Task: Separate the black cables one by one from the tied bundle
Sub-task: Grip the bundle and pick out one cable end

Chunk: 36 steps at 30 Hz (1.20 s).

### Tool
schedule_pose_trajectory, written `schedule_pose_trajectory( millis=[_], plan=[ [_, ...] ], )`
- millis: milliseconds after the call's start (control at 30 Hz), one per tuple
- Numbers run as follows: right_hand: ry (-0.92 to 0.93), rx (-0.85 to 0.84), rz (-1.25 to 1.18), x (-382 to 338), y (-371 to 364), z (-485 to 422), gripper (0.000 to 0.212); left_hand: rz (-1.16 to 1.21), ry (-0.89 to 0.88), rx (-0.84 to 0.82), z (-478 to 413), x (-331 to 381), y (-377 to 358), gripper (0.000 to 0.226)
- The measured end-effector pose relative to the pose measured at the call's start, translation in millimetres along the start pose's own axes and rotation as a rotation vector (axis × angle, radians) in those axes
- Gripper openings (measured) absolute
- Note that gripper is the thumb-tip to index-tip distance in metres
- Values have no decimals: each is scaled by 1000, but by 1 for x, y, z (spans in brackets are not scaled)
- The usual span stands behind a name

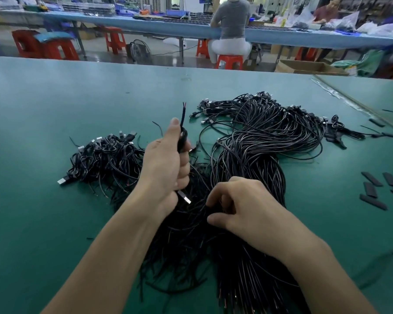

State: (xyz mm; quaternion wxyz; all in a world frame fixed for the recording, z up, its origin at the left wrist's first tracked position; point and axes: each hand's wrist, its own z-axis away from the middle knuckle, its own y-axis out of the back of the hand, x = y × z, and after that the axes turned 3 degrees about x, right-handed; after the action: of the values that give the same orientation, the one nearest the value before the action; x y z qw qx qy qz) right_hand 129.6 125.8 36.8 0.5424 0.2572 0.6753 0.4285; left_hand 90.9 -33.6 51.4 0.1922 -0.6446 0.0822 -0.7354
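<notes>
Above bundle [247,159], left hand [166,164] with cable [183,136]

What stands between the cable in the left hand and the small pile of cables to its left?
Nothing visible. The left hand holds the cable right beside the small pile; no object lies between them.

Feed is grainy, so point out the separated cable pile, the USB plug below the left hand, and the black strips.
separated cable pile [104,159], head view, middle of the tangle.
USB plug [186,199], head view, its metal shell.
black strips [372,179], head view, middle of one strip.
</notes>
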Motion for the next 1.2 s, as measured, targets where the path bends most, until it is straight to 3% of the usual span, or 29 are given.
schedule_pose_trajectory(
  millis=[167, 300, 467, 733, 900, 1000, 1133, 1200],
  plan=[
    [75, -21, 94, -8, -13, 4, 40, 56, 72, -29, 5, 0, -5, 66],
    [109, 5, 131, -8, -20, 4, 28, 107, 121, -111, 10, 4, -5, 61],
    [104, 64, 107, -8, -22, 2, 12, -41, 17, -109, 10, -1, -7, 51],
    [99, 78, 31, -7, -11, 1, 13, -71, -87, -49, 9, -4, -7, 58],
    [99, 132, -26, -9, -5, 1, 14, -71, 9, -75, 10, 0, -7, 52],
    [73, 239, -118, -3, 8, 0, 2, -66, 3, -112, 12, 2, -8, 47],
    [-46, 619, -260, 12, 31, -1, 17, -116, -120, -166, 18, 4, -12, 48],
    [-129, 733, -377, 18, 34, -2, 16, -129, -142, -229, 22, 4, -13, 47]
  ],
)
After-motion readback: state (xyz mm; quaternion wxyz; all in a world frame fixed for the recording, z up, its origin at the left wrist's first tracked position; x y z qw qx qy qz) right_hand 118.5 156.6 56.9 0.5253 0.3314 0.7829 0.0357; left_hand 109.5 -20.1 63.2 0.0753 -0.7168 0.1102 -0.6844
